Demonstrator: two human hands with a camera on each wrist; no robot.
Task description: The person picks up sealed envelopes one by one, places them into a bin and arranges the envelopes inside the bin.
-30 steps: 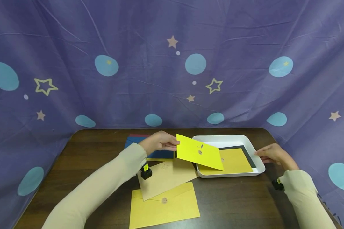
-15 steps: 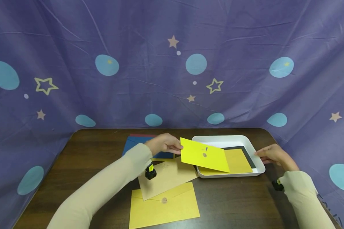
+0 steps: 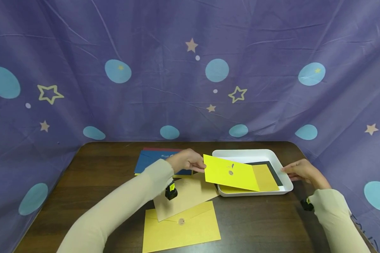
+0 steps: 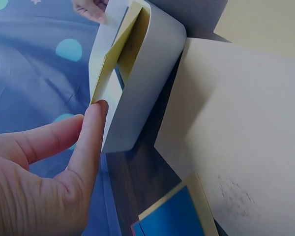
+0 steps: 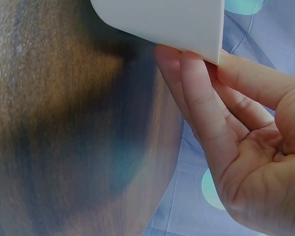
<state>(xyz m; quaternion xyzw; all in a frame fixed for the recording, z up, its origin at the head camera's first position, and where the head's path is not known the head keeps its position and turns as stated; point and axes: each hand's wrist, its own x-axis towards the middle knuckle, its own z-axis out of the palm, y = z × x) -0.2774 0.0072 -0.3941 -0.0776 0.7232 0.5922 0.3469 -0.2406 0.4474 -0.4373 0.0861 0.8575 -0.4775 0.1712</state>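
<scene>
My left hand [image 3: 187, 161] pinches the left edge of a bright yellow envelope [image 3: 229, 175] between thumb and fingers. That envelope slants over the left part of a white tray [image 3: 237, 153], its right end low over a darker yellow envelope [image 3: 266, 177] lying inside. Beneath the latter, a dark envelope [image 3: 274, 172] shows along its top and right sides. At the tray's right end my right hand [image 3: 302, 171] grips the rim, thumb above and fingers below, as the right wrist view shows. Whether the held envelope touches the one beneath cannot be told.
Left of the tray lie a beige envelope [image 3: 187, 196] and, partly under it, a yellow envelope [image 3: 183, 232] with a round seal. A blue envelope [image 3: 150, 161] tops a stack farther back. A purple curtain [image 3: 164, 70] hangs behind the wooden table [image 3: 256, 225].
My left hand has moved right and slightly down, carrying the bright yellow envelope farther over the tray. My right hand and the tray have stayed in place.
</scene>
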